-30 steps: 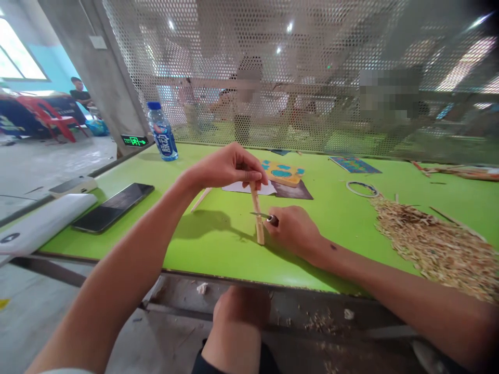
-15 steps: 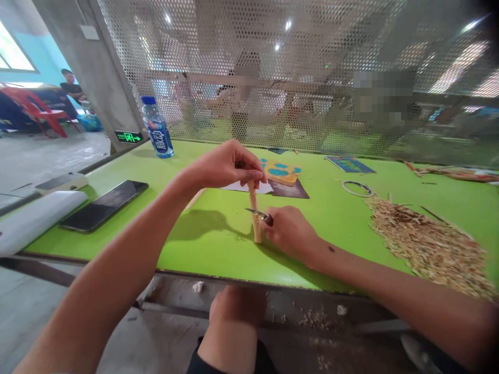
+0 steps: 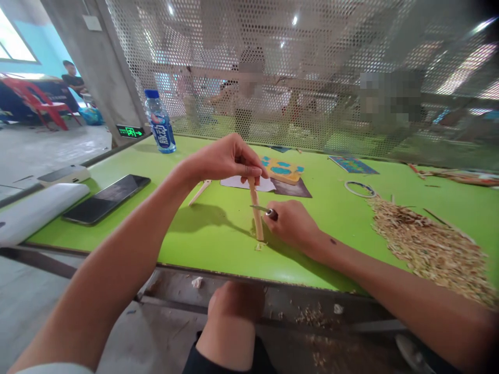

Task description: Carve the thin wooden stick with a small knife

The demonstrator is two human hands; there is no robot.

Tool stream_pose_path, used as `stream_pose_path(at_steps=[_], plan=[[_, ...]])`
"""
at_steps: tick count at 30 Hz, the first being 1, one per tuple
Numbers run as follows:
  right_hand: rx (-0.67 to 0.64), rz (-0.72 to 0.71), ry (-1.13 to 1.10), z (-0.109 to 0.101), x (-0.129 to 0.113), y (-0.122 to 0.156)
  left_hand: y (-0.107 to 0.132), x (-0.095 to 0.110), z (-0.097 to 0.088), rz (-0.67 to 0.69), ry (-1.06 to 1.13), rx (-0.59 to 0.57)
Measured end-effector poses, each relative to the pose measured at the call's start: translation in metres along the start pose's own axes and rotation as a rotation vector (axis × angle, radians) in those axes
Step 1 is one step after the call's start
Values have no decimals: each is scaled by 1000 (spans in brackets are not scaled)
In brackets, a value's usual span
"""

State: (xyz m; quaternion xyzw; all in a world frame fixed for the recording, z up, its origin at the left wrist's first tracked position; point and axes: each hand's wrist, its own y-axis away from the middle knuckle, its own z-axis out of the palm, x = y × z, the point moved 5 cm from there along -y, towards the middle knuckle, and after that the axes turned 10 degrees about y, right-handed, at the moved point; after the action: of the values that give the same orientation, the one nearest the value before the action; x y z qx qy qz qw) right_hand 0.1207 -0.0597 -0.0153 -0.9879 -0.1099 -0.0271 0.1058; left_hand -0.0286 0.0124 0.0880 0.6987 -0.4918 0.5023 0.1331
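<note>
My left hand (image 3: 237, 162) pinches the top of a thin wooden stick (image 3: 255, 208), which stands nearly upright with its lower end on the green table (image 3: 210, 249). In my right hand (image 3: 294, 223) is a knife (image 3: 270, 211), fingers closed round its dark handle. The short blade points left and lies across the middle of the stick. A small pale shaving (image 3: 258, 246) lies by the stick's foot. Behind my left wrist rests another narrow wooden piece (image 3: 200, 192).
A heap of wood shavings (image 3: 432, 249) and a ring of tape (image 3: 359, 189) lie at right. Behind the stick are a yellow-and-blue board (image 3: 283, 170) and white paper (image 3: 244, 183). A phone (image 3: 107, 199) and a bottle (image 3: 160, 124) stand left. Perforated metal screen (image 3: 312, 72) borders the far edge.
The view has shifted slightly. A small shaving now shows at the foot of the stick. Both hands keep their holds, and the knife stays across the stick's middle.
</note>
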Motion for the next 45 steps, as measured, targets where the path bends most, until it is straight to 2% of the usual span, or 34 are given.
stream_pose_path(at_steps=[4,12,26,30,33,39,45], plan=[[62,29,-79,-4,-3,-7,-1,1,4,26,-4,0],[48,-28,-167,-4,-11,-4,1,1,2,36,-9,-25],[-7,-111,58,9,-4,6,7,-6,-12,-39,25,-60],[-24,-49,6,3,-2,2,5,-7,-9,-27,26,-41],[17,13,-43,-6,-1,-5,2,-4,-3,15,21,-20],[15,27,-53,-13,-5,-9,-2,4,8,75,-67,48],[-25,-9,-69,-9,-9,0,-1,0,5,58,-42,18]])
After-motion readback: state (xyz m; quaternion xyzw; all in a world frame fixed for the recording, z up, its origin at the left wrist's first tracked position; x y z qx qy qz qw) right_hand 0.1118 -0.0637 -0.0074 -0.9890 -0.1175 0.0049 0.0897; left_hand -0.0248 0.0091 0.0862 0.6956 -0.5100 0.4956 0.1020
